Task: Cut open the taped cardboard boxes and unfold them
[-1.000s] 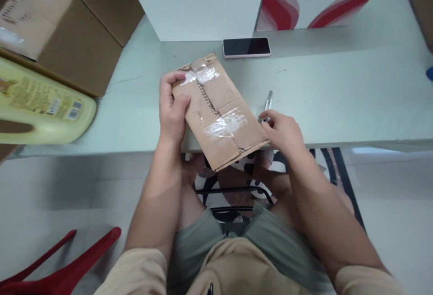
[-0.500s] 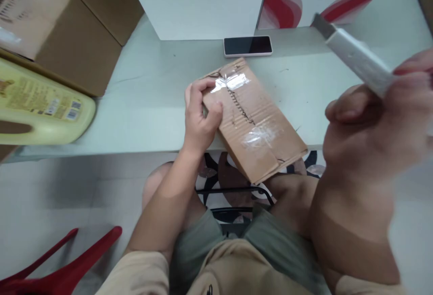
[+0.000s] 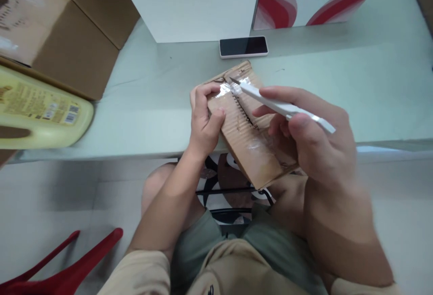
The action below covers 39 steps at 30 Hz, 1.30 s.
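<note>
A small cardboard box (image 3: 233,128), taped across its top, lies slanted over the near edge of the table. My left hand (image 3: 207,121) grips its left side, with fingers on the top and the thumb along the edge. In my right hand (image 3: 314,137) is a utility knife (image 3: 280,105) with a white handle, held like a pen. Its blade points left and sits over the clear tape at the box's far end; whether the tip touches cannot be made out. My right hand hides the box's right side.
Behind the box a phone (image 3: 243,47) lies on the pale table (image 3: 152,105). A white box (image 3: 196,6) and a red-and-white carton (image 3: 307,2) stand at the back. Leftward are large cardboard boxes (image 3: 81,47) and a yellow jug (image 3: 64,123). Red legs (image 3: 91,259) show at lower left.
My right hand has swung left and inward from the right, bringing the utility knife over the box and turning its blade toward the tape. My left hand keeps its grip.
</note>
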### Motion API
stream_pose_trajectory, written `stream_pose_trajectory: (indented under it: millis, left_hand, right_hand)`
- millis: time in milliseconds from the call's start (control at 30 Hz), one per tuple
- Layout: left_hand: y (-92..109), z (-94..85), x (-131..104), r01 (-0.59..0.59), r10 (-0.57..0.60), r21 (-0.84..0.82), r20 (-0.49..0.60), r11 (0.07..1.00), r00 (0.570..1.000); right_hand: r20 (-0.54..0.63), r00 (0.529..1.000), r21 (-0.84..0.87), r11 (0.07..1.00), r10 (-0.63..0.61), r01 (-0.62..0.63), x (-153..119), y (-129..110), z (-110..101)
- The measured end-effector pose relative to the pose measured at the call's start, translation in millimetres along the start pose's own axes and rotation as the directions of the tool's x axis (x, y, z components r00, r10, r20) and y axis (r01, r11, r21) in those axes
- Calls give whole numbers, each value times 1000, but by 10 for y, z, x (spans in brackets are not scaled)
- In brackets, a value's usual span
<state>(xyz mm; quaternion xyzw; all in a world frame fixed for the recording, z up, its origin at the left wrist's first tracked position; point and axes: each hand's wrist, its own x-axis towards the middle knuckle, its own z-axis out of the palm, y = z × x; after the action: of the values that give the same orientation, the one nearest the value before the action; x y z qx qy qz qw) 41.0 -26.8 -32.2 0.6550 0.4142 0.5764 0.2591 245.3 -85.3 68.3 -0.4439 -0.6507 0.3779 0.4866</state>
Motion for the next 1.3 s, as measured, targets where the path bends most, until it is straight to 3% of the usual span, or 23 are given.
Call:
stream_pose_trajectory:
  millis: [133, 233, 467, 967, 1300]
  left_hand:
    - [-19, 14, 0, 14, -14, 3, -2, 1000, 1000]
    - [-29, 7, -2, 16, -16, 23, 11, 1000, 1000]
    - [-26, 1, 6, 3, -4, 7, 15, 1000, 1000]
    - [30, 3, 12, 2, -3, 21, 14, 1000, 1000]
    - [-17, 9, 13, -28, 28, -2, 15, 1000, 999]
  right_hand:
    - [-64, 998, -174, 985, -10, -2, 24, 7, 22]
    - [-23, 999, -252, 967, -44, 37, 48, -23, 24]
    - [-79, 993, -328, 943, -88, 58, 58, -34, 69]
    - [54, 980, -434, 879, -191, 196, 86, -7, 83]
    - [29, 971, -471, 853, -238, 224, 73, -22, 83]
